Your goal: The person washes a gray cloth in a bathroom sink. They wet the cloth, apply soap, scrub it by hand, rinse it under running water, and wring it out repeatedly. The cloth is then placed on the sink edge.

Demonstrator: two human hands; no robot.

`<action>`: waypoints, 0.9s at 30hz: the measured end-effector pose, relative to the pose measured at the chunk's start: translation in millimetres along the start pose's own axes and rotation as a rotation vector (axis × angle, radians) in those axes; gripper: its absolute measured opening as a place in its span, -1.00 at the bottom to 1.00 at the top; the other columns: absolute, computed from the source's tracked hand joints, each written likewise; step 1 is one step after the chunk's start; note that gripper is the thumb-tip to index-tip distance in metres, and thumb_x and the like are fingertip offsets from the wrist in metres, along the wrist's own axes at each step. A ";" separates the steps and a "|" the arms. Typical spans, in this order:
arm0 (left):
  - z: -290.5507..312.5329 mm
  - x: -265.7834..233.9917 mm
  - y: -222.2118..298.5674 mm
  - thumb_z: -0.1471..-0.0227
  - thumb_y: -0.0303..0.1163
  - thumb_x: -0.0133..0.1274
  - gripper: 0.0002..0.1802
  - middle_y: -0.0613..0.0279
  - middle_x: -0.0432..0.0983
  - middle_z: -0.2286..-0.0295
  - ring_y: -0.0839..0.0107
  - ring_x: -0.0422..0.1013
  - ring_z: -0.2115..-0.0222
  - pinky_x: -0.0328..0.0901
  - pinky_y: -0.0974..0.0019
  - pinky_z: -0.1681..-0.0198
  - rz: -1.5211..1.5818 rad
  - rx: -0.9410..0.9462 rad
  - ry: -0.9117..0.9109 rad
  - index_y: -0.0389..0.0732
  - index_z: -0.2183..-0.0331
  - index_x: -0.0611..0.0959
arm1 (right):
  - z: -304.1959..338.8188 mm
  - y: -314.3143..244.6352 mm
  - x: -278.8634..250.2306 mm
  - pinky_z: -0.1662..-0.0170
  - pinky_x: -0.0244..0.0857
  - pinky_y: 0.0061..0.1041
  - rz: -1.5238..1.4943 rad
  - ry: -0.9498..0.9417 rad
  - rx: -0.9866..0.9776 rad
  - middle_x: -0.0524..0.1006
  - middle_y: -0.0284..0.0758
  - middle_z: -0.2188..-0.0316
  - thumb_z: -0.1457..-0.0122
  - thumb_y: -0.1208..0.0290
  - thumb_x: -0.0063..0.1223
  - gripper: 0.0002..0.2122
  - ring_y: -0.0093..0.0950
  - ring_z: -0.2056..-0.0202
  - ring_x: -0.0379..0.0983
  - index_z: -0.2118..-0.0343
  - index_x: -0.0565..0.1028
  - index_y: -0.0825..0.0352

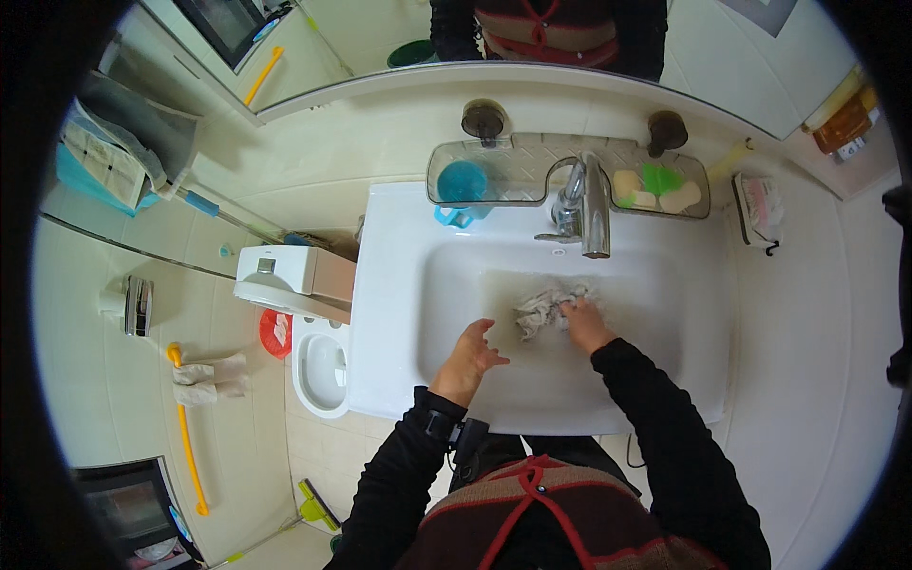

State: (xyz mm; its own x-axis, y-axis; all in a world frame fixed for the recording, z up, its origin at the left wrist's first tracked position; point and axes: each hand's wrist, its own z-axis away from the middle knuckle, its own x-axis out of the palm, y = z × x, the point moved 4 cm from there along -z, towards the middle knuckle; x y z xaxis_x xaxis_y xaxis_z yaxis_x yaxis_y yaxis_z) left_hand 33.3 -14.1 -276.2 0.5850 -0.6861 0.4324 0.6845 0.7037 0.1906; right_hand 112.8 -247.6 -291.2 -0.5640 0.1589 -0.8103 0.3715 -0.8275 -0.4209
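A wet, greyish-white cloth lies bunched up in shallow, cloudy water in the white sink basin. My right hand is closed on the cloth's right side, its fingertips partly hidden in the folds. To the left of the cloth, my left hand hovers over the basin with its fingers apart and holds nothing. Beyond the cloth stands a chrome faucet, its spout over the basin; no stream of water shows under it.
Behind the basin, a clear shelf carries a blue cup and, right of the faucet, several soap bars. A mirror spans the wall above. A toilet and a red bin stand at left.
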 end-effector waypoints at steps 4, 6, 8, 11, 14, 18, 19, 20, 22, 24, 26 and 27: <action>-3.1 7.1 -3.3 -0.07 -0.16 -0.09 -0.26 0.01 -0.42 -0.22 -0.23 -0.36 -0.20 -0.26 -0.45 -0.09 0.039 -0.040 0.045 0.02 -0.21 -0.01 | -12.8 -63.7 -20.6 0.06 0.25 -0.37 -0.393 -0.165 -0.145 0.38 -0.06 0.07 0.07 0.32 0.21 -0.49 -0.14 0.09 0.36 0.00 0.36 0.24; 24.9 35.6 -3.7 -0.09 -0.08 -0.15 -0.26 0.00 -0.30 -0.22 -0.14 -0.05 -0.15 -0.13 -0.22 -0.16 0.066 -0.083 0.099 -0.08 -0.21 -0.02 | 3.3 -101.7 -45.5 0.10 0.28 -0.40 -0.577 -0.048 -0.138 0.44 -0.09 0.16 0.01 0.30 0.16 -0.55 -0.24 0.14 0.40 0.03 0.38 0.35; 64.5 61.4 1.4 -0.10 -0.10 -0.15 -0.29 -0.01 -0.07 -0.16 0.00 0.10 -0.09 -0.02 -0.04 -0.16 0.083 0.101 -0.031 -0.19 -0.18 0.04 | 22.2 -141.4 -71.9 0.15 0.30 -0.44 -0.824 -0.015 -0.147 0.47 -0.16 0.24 -0.04 0.28 0.11 -0.59 -0.36 0.19 0.42 0.08 0.40 0.41; 86.0 41.9 5.4 -0.11 -0.13 -0.14 -0.44 0.05 0.35 0.10 0.20 0.31 0.06 0.22 0.16 0.01 -0.628 0.886 -0.346 -0.31 -0.03 0.27 | 35.2 -180.2 -92.5 0.22 0.29 -0.52 -1.183 -0.072 -0.144 0.47 -0.30 0.34 -0.08 0.26 0.08 -0.65 -0.53 0.27 0.39 0.16 0.42 0.42; 101.9 58.4 12.6 -0.12 -0.14 -0.14 -0.56 0.13 0.43 0.23 0.21 0.38 0.17 0.32 0.17 0.17 -0.806 1.091 -0.276 -0.25 0.08 0.39 | 24.5 -181.9 -81.8 0.38 0.30 -0.42 -1.333 -0.019 -0.036 0.51 -0.32 0.47 -0.11 0.22 0.04 -0.70 -0.45 0.44 0.45 0.30 0.43 0.40; 30.4 50.8 7.4 -0.16 -0.15 -0.20 -0.65 0.18 0.46 0.26 0.24 0.40 0.24 0.35 0.15 0.24 0.034 0.457 -0.135 -0.19 0.17 0.46 | 2.2 -169.7 -84.0 0.39 0.30 -0.25 -0.442 0.393 -0.088 0.50 -0.11 0.46 -0.12 0.17 -0.02 -0.71 -0.14 0.44 0.45 0.31 0.45 0.35; 32.3 56.8 4.9 -0.17 -0.15 -0.22 -0.66 0.19 0.46 0.27 0.25 0.40 0.25 0.35 0.14 0.24 0.277 0.169 -0.024 -0.18 0.20 0.48 | -5.4 -164.3 -85.8 0.37 0.30 -0.22 -0.337 0.322 -0.040 0.49 -0.06 0.43 -0.13 0.16 -0.04 -0.70 -0.09 0.41 0.43 0.31 0.45 0.33; 29.2 56.3 2.1 -0.19 -0.15 -0.24 -0.66 0.18 0.47 0.25 0.24 0.40 0.23 0.35 0.13 0.23 0.308 0.151 -0.064 -0.18 0.19 0.48 | -10.2 -158.7 -84.1 0.34 0.30 -0.19 -0.237 0.248 0.007 0.48 -0.02 0.41 -0.13 0.14 -0.05 -0.70 -0.04 0.39 0.42 0.30 0.46 0.32; 21.4 56.2 -1.4 -0.21 -0.16 -0.28 -0.65 0.17 0.47 0.23 0.21 0.40 0.21 0.34 0.10 0.21 0.368 0.115 -0.148 -0.17 0.18 0.49 | -25.4 -114.1 -67.6 0.31 0.30 -0.18 -0.185 0.301 -0.057 0.49 -0.04 0.40 -0.14 0.13 -0.07 -0.70 -0.06 0.37 0.43 0.26 0.46 0.28; 20.8 51.3 -1.0 -0.21 -0.20 -0.29 -0.63 0.09 0.42 0.16 0.20 0.36 0.14 0.26 0.04 0.06 0.340 0.038 -0.191 -0.21 0.09 0.44 | -33.6 -68.4 -52.0 0.29 0.29 -0.17 -0.147 0.402 -0.125 0.49 -0.07 0.45 -0.14 0.10 -0.08 -0.68 -0.06 0.38 0.43 0.26 0.47 0.28; 16.7 35.9 1.9 -0.19 -0.27 -0.24 -0.64 0.07 0.42 0.15 0.20 0.37 0.13 0.27 0.06 0.05 0.316 0.027 -0.179 -0.20 0.03 0.40 | -32.4 -35.2 -46.5 0.28 0.29 -0.17 -0.178 0.451 -0.087 0.49 -0.09 0.50 -0.13 0.09 -0.08 -0.66 -0.07 0.37 0.42 0.27 0.47 0.31; 12.1 22.3 6.3 -0.17 -0.32 -0.20 -0.65 0.09 0.44 0.18 0.22 0.39 0.17 0.31 0.12 0.12 0.303 0.056 -0.145 -0.18 0.01 0.39 | -32.3 -21.9 -44.2 0.27 0.29 -0.17 -0.224 0.427 -0.016 0.48 -0.09 0.49 -0.12 0.09 -0.07 -0.65 -0.08 0.36 0.42 0.27 0.48 0.32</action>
State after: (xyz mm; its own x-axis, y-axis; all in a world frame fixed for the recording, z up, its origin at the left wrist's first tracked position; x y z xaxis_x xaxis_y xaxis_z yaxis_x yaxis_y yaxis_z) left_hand 45.4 -22.7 -254.7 0.6875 -0.4133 0.5971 0.4612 0.8836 0.0806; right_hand 153.5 -219.1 -259.4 -0.2796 0.5422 -0.7924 0.2889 -0.7395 -0.6080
